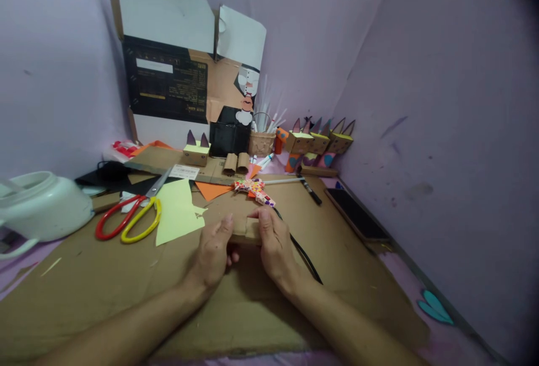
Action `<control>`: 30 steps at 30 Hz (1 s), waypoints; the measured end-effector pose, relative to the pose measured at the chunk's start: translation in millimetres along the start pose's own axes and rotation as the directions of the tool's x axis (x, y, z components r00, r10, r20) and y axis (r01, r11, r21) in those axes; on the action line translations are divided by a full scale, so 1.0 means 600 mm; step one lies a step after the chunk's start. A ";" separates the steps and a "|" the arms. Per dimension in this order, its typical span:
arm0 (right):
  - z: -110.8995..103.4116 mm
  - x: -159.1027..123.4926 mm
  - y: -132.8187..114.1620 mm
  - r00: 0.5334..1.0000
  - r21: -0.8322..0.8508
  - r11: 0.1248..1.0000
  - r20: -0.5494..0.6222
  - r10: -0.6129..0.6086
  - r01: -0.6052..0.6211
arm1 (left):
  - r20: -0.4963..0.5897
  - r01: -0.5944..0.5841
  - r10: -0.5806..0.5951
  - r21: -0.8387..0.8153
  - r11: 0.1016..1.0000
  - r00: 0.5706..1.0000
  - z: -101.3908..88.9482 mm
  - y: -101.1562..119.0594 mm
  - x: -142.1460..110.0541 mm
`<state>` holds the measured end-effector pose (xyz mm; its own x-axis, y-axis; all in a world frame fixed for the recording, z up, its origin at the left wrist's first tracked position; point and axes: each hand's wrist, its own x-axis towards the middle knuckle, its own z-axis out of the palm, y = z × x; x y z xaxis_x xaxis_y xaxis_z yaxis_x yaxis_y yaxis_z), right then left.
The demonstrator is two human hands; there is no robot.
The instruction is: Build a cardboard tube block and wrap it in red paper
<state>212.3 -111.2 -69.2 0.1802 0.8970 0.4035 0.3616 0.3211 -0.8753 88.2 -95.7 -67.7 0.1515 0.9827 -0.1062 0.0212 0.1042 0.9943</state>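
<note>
Between my two hands is a small brown cardboard piece [241,225], held a little above the cardboard sheet [168,310] that covers the work surface. My left hand [214,251] grips its left end, thumb on top and fingers curled beneath. At the other end my right hand [273,242] pinches it with the thumb on the upper face. A seam or fold shows across the piece near the right thumb. Just beyond lies a glue gun wrapped in colourful patterned paper [255,189], its black cord [305,256] running behind my right hand. Yellow-green paper [174,214] lies left of my hands.
Red-and-yellow-handled scissors [141,214] and a white pot-like vessel [46,203] are on the left. A phone [356,214] and black marker [310,191] lie right. Behind stand an eared cardboard head [196,150], several eared figures [320,141], a basket [261,142] and a flattened box [168,51].
</note>
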 end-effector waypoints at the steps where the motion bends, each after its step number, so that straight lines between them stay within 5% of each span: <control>1: 0.003 -0.002 0.001 1.000 -0.009 1.000 -0.023 -0.013 0.013 | -0.029 -0.002 0.003 0.034 0.999 1.000 0.002 0.003 -0.003; 8: 0.013 -0.013 0.003 0.994 -0.016 0.999 -0.104 -0.041 0.039 | -0.054 -0.085 0.091 0.105 0.991 0.994 0.008 0.015 -0.019; 16: 0.013 -0.018 -0.002 0.996 0.070 0.995 -0.065 -0.061 0.065 | -0.045 -0.123 0.129 0.111 0.986 0.991 0.006 0.018 -0.031; 23: 0.010 -0.005 0.003 0.996 0.095 0.995 -0.094 -0.006 0.015 | -0.004 -0.181 0.183 0.155 0.971 0.983 -0.007 0.026 -0.007; 27: 0.000 0.007 0.016 0.988 0.123 0.990 -0.148 -0.045 0.064 | -0.122 -0.105 0.099 -0.047 0.993 0.988 -0.022 0.033 0.009; 30: -0.009 0.007 0.020 0.977 0.070 0.976 -0.077 -0.199 0.204 | -0.096 -0.021 -0.005 -0.265 0.964 0.995 -0.027 0.037 0.016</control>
<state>222.5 -105.5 -76.8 0.1746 0.7894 0.5886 0.3254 0.5179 -0.7911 74.1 -81.7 -46.4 0.0561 0.9923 -0.1102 -0.2442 0.1207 0.9622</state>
